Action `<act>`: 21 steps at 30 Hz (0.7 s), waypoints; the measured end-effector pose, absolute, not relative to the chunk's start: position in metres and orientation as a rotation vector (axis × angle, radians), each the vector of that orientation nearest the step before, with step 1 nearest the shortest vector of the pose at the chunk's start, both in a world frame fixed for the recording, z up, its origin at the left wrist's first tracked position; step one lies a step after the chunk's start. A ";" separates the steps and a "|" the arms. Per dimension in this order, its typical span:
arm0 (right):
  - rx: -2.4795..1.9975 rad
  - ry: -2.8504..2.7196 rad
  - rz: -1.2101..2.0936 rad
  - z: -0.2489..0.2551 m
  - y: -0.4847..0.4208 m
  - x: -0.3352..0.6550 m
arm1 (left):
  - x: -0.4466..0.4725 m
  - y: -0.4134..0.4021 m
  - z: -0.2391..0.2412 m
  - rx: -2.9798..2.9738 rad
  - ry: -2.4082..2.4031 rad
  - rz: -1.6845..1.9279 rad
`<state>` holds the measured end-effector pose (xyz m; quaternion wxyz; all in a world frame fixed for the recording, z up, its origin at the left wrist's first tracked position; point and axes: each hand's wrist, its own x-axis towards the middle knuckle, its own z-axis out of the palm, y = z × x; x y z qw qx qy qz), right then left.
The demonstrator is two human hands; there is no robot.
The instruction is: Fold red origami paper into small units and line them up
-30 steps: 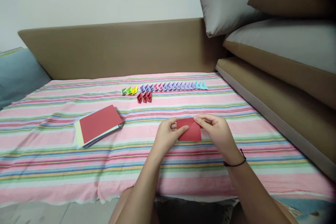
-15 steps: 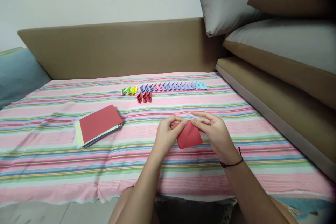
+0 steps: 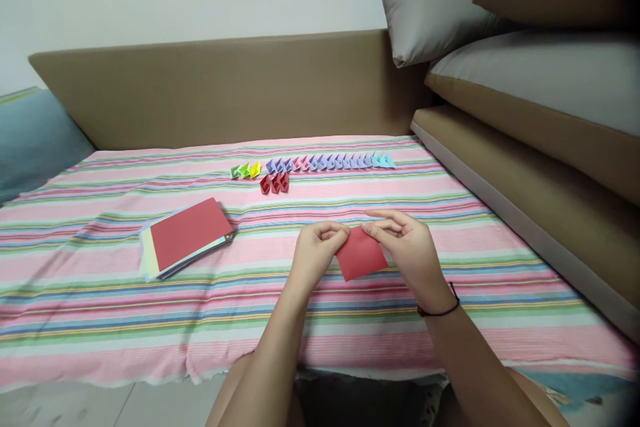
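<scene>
A small red square of paper [image 3: 362, 257] is held up over the striped cloth. My left hand [image 3: 320, 247] pinches its upper left corner between thumb and fingers. At the top edge, my right hand [image 3: 403, 243] grips it with the thumb, its index finger stretched out above. Beyond the hands stand several folded paper boats: three dark red boats [image 3: 275, 183], and behind them a long row of purple, pink and light blue boats [image 3: 330, 162]. Green and yellow boats [image 3: 245, 171] sit at that row's left end.
To the left lies a stack of coloured paper [image 3: 193, 233], a red sheet on top. The striped cloth [image 3: 125, 320] covers the seat. A brown backrest [image 3: 240, 93] runs along the back; grey and brown cushions [image 3: 540, 87] pile up on the right.
My left hand has slid slightly left along the paper's upper edge, away from my right thumb. The paper's surface now looks flatter, its diagonal crease less visible.
</scene>
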<state>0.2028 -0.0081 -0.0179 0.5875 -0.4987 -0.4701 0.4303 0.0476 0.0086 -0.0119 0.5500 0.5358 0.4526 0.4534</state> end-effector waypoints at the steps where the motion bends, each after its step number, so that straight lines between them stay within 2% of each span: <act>1: -1.154 -1.065 0.969 -0.018 -0.008 0.204 | 0.046 0.009 -0.011 1.220 1.082 1.074; 5: -1.141 -0.918 0.890 -0.017 -0.007 0.209 | 0.046 0.008 -0.007 1.065 1.064 1.113; 11: -1.117 -0.817 0.969 -0.017 -0.008 0.202 | 0.061 0.000 -0.011 1.037 0.869 0.996; 18: -1.054 -0.860 1.397 -0.011 -0.008 0.217 | 0.040 0.009 -0.012 1.084 0.830 1.010; 21: -1.030 -0.877 1.463 -0.012 -0.008 0.224 | 0.029 0.013 -0.008 1.119 0.744 0.922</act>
